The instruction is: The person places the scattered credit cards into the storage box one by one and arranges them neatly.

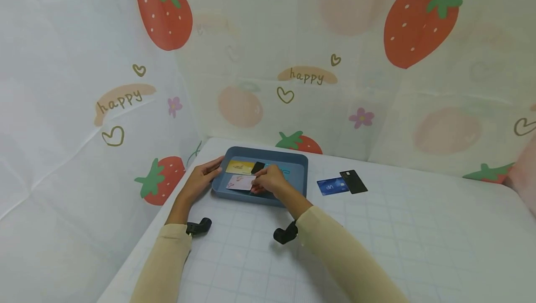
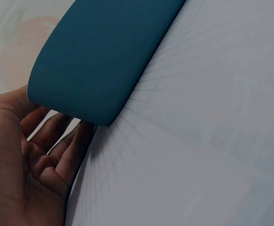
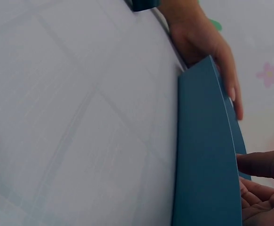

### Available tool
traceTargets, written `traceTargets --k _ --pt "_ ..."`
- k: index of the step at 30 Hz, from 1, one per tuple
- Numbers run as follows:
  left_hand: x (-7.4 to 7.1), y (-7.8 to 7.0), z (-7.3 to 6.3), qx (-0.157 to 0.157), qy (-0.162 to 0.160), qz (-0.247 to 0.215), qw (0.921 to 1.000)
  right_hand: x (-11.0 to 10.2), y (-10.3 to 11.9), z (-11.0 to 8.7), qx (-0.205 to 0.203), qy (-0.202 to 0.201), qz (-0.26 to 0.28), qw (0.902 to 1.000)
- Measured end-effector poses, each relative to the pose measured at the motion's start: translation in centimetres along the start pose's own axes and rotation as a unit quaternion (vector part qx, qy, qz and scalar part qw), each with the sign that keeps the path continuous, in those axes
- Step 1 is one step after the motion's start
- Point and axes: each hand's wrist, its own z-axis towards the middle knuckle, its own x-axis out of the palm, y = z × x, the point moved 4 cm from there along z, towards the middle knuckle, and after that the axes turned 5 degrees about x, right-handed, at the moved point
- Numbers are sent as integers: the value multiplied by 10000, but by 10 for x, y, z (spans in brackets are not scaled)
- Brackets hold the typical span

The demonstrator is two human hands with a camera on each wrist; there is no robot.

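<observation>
My two hands at a shallow blue tray (image 1: pixel 247 197) on a white, faintly gridded table (image 1: pixel 259 270), head and wrist views. My left hand (image 1: pixel 202 176) lies along the tray's left end, its fingers extended rather than clenched, the thumb at the rim and the other fingers outside the wall. My right hand (image 1: pixel 270 180) reaches over the near wall into the tray, thumb and fingers bent and brought near one another at the right edge of a white card (image 1: pixel 238 182) with pink marks; whether they pinch that card I cannot tell, since the tray wall hides the fingertips in the right wrist view. The white card lies in the near left part of the tray. Behind it lie a yellow card (image 1: pixel 240 167), a small black piece (image 1: pixel 257 167) at the yellow card's right end, and a light blue card (image 1: pixel 286 171) partly hidden by my right hand. Right of the tray, on the table, a dark blue card (image 1: pixel 331 186) meets a black card (image 1: pixel 354 182), which overlaps its right end. Beige sleeves (image 1: pixel 347 252) cover my forearms; a strawberry-printed backdrop (image 1: pixel 255 51) stands behind
</observation>
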Motion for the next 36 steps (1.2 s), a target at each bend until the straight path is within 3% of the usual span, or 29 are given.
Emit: traceTargets --k 27,36 --pt "1 2 2 -163 -33 -105 9998 14 8 5 -270 -81 -195 9994" --pt "2 3 2 -181 -6 -42 9998 14 7 5 -249 -163 -550 9980"
